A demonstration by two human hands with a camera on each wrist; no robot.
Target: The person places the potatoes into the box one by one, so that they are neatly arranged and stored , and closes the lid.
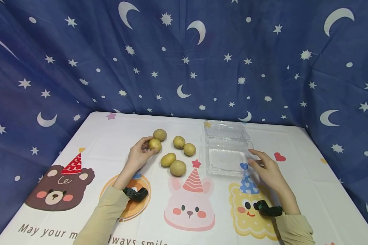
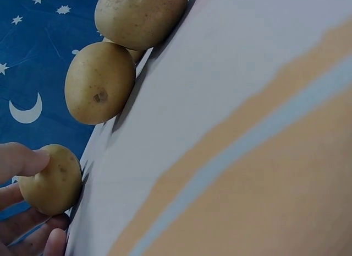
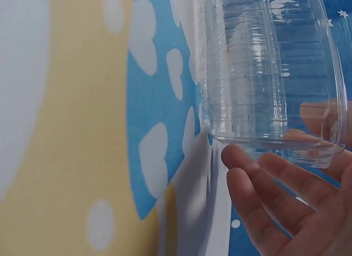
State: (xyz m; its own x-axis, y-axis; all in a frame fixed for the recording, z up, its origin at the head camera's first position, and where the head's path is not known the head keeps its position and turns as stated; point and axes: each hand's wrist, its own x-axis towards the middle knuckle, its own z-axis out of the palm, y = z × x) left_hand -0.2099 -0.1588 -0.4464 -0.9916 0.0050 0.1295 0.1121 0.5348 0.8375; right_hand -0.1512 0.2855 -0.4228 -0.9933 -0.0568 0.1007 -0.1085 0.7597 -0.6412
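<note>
In the head view my left hand (image 1: 138, 154) holds a small yellow potato (image 1: 155, 145) between thumb and fingers. In the left wrist view that potato (image 2: 52, 180) sits low, close to the white tablecloth. Another potato (image 1: 159, 135) lies just behind it. To the right are two pairs of potatoes, one farther back (image 1: 184, 145) and one nearer (image 1: 178, 168). My right hand (image 1: 266, 168) grips the right side of a clear plastic container (image 1: 227, 160), whose lid (image 1: 227, 131) is folded back. In the right wrist view, fingers (image 3: 275, 192) lie along the container's outer wall.
The white tablecloth (image 1: 141, 211) carries printed cartoon animals and lettering. A dark blue curtain (image 1: 184, 78) with moons and stars hangs behind and beside the table. Each wrist wears a small black camera, left (image 1: 136, 194) and right (image 1: 267, 208).
</note>
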